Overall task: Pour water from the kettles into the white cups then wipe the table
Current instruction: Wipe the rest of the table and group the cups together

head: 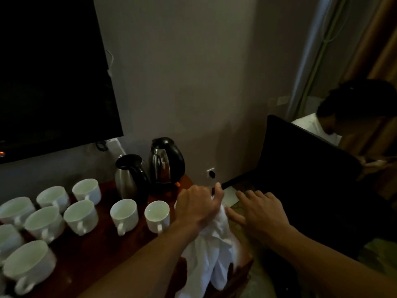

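white cloth (211, 250) gripped in our left hand (197, 208) at the table (96, 254) edge, ready for wiping; our right hand (260, 211) open, fingers spread, apparently to gather it.

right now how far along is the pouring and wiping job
Pouring looks done: both kettles stand untouched at the back, and the white cups seem filled. In hand: the left grip holds the white cloth at the right edge of the table. Wiping remains.
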Available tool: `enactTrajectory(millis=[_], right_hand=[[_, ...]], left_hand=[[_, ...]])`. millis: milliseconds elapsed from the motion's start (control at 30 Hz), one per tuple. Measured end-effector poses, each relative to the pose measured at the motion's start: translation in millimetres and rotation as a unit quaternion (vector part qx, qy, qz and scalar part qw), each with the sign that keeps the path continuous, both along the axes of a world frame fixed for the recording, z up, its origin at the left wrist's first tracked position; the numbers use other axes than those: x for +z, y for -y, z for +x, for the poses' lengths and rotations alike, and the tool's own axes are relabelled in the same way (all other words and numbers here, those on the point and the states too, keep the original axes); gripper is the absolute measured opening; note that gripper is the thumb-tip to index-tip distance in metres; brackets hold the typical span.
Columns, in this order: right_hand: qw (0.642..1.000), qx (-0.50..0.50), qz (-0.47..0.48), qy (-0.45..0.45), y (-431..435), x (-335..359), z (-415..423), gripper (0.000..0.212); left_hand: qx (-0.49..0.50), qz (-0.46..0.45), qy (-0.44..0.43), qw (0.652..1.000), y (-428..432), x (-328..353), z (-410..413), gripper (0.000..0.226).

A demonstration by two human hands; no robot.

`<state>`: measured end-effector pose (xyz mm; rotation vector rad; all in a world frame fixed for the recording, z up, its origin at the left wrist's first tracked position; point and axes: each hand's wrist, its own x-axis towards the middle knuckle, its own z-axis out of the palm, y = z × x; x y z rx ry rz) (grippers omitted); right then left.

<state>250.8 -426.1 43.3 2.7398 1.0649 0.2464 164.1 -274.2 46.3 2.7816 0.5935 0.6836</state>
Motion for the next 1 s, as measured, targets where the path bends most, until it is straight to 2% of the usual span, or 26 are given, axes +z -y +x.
enactTrajectory(millis=[100, 167, 233, 367, 433, 500, 600, 667, 733, 833, 867, 1000], right_hand=[[0.999, 0.014, -0.01, -0.043, 7, -21, 42, 0.076], [0.996, 0.038, -0.022, -0.08, 11, -38, 59, 0.079], [0.991, 0.058, -0.037, -0.111, 12, -54, 73, 0.09], [0.986, 0.096, -0.024, -0.133, 4, -86, 89, 0.077], [0.983, 0.107, -0.013, -0.151, -2, -96, 90, 0.079], [0.976, 0.11, -0.008, -0.187, -8, -101, 88, 0.087], [0.966, 0.106, 0.024, -0.236, -17, -113, 83, 0.093], [0.956, 0.105, 0.039, -0.27, -22, -128, 77, 0.092], [0.938, 0.099, 0.054, -0.328, -30, -147, 69, 0.081], [0.912, 0.08, 0.073, -0.396, -42, -171, 66, 0.104], [0.91, 0.078, 0.08, -0.399, -46, -176, 68, 0.107], [0.927, 0.099, 0.074, -0.355, -67, -184, 81, 0.096]], left_hand=[[0.025, 0.014, -0.057, 0.998, 8, -31, 38, 0.073], [0.02, 0.075, -0.137, 0.988, 10, -57, 58, 0.073], [0.023, 0.107, -0.206, 0.972, 9, -83, 70, 0.043], [0.102, 0.036, -0.238, 0.965, 6, -122, 77, 0.054], [0.124, 0.029, -0.237, 0.963, 4, -135, 80, 0.06], [0.107, 0.024, -0.219, 0.97, 7, -145, 80, 0.062], [0.161, -0.071, -0.059, 0.983, 7, -161, 79, 0.038], [0.183, -0.102, -0.06, 0.976, 8, -174, 73, 0.054], [0.171, -0.1, -0.044, 0.979, 7, -186, 67, 0.056], [0.165, -0.104, -0.04, 0.98, -4, -191, 67, 0.057], [0.16, -0.097, -0.042, 0.981, -9, -194, 69, 0.059], [0.15, -0.073, -0.05, 0.985, -33, -198, 79, 0.062]])
